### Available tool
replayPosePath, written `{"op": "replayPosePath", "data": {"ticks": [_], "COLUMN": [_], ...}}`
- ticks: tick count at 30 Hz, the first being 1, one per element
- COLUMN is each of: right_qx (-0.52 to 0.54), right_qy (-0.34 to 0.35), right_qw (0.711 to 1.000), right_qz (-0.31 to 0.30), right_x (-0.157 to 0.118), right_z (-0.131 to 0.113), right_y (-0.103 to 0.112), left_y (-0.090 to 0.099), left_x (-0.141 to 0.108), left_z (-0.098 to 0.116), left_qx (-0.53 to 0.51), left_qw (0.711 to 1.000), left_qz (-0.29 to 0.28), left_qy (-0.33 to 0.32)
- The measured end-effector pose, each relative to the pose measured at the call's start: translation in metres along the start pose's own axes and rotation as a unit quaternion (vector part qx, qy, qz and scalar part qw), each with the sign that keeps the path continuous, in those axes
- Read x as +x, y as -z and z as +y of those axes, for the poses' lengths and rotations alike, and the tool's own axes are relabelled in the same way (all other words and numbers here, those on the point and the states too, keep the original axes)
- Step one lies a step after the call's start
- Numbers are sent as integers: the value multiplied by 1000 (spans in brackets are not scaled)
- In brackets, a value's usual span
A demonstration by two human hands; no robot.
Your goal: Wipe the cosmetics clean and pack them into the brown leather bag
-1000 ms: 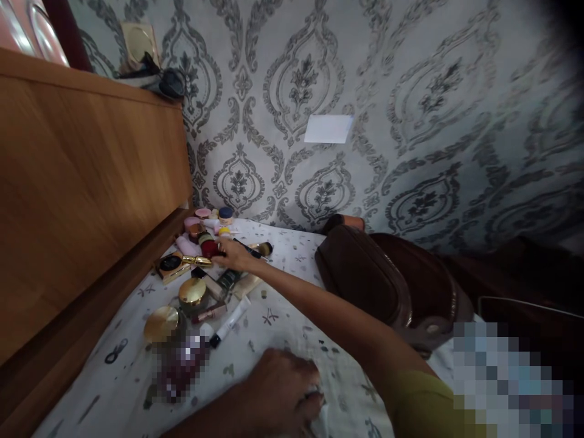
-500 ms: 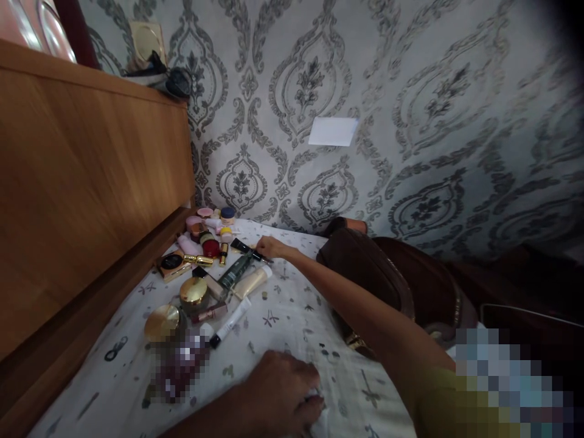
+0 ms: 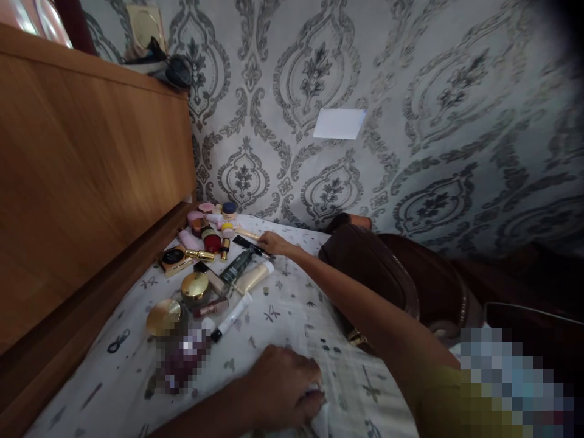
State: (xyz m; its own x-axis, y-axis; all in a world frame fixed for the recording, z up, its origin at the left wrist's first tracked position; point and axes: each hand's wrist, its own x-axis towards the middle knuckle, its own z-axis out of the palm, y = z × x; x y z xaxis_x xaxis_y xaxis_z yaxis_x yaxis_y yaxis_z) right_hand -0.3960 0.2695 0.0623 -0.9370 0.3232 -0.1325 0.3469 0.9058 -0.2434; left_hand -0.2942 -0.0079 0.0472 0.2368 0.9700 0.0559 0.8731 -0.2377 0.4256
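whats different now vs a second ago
The right hand moved rightward, from beside the red jar to the slim black item; the brush bristles seen there earlier are now hidden. Whether it took hold of anything is unclear. The left hand and gold-lidded jars stayed put.

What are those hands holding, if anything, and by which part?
The right hand is at one end of a slender peach stick; whether it grips it can't be told. The left hand seems curled around something pale, too hidden to name.
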Motion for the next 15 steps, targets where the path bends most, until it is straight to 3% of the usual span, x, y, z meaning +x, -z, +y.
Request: {"op": "replayPosePath", "data": {"ticks": [8,15], "right_qx": [33,37], "right_qy": [61,74], "right_qw": [998,996], "right_qz": [3,40], "right_x": [-3,-6], "right_z": [8,12], "right_y": [0,-7], "left_y": [-3,-6], "left_x": [-2,-2], "left_z": [-2,-3], "left_qx": [-4,-7], "left_qw": [1000,1000], "left_qz": [17,27], "left_qy": [-3,-4]}}
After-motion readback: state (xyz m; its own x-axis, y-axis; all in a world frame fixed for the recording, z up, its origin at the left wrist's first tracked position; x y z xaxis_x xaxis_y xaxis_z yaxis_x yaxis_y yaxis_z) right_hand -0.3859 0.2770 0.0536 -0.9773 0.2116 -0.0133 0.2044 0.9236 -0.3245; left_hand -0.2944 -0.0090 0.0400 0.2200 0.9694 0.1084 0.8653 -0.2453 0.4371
